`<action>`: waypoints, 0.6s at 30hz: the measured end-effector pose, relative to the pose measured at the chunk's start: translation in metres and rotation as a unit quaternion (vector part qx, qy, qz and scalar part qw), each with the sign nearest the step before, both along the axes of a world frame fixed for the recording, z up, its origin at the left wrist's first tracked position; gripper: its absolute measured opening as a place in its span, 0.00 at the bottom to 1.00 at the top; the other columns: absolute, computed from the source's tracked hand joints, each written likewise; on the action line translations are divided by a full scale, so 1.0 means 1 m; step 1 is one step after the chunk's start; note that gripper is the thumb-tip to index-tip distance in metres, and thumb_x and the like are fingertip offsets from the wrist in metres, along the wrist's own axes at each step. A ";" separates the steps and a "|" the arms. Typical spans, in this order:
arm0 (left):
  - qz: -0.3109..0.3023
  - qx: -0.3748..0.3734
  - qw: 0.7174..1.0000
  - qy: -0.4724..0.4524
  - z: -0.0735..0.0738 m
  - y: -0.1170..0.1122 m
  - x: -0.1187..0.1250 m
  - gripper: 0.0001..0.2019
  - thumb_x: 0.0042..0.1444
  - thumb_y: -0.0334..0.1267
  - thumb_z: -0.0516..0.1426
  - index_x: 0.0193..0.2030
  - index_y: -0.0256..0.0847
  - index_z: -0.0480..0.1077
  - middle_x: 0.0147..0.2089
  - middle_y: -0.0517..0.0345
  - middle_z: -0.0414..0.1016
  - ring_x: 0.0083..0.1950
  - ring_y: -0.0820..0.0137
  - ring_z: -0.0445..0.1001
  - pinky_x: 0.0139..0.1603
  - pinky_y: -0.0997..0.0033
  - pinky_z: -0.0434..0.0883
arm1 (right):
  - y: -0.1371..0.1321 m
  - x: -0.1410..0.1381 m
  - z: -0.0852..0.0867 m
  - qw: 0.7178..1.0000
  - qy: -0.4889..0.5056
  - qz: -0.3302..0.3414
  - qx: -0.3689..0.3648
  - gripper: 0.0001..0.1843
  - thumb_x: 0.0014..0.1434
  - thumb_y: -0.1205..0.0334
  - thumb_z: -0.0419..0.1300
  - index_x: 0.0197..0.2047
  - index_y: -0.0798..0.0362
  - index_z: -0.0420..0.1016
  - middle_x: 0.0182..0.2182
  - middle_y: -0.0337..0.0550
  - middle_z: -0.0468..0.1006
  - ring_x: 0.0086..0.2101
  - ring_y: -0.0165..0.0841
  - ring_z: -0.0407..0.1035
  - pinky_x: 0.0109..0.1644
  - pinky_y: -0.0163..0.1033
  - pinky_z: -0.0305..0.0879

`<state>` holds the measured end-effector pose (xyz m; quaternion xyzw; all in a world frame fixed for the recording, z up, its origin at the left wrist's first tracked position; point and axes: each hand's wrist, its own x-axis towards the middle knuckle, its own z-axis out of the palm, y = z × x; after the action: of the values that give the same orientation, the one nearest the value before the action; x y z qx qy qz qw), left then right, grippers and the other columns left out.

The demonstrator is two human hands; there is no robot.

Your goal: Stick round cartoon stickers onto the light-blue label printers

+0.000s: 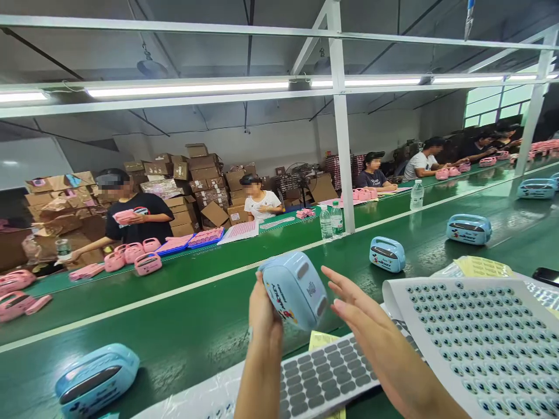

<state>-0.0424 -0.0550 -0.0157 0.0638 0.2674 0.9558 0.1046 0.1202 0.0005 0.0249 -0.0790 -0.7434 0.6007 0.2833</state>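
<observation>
My left hand grips a light blue toy case with a cartoon print, held up over the near edge of the green conveyor belt. My right hand is flat with fingers spread, its fingertips touching the case's right side. Below my hands lies a sheet of grey oval stickers. A white sheet of small round stickers lies to the right, under my right forearm.
Three more blue cases sit on the belt: near left, middle and right. Water bottles stand by a white post. Across the belt, several workers handle pink cases. Stacked cardboard boxes fill the back.
</observation>
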 end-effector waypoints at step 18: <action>0.280 -0.669 0.670 0.162 -0.094 -0.005 -0.102 0.20 0.64 0.38 0.46 0.58 0.47 0.71 0.67 0.40 0.61 0.70 0.41 0.51 0.63 0.22 0.39 | 0.037 0.031 0.024 0.982 0.108 -0.103 0.111 0.14 0.59 0.49 0.62 0.47 0.41 0.77 0.64 0.40 0.65 0.66 0.43 0.50 0.71 0.59 0.38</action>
<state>-0.1441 -0.0597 -0.1093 0.0529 0.8528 0.4803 -0.1978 0.1516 0.0371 0.0491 -0.0579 -0.7583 0.4869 0.4296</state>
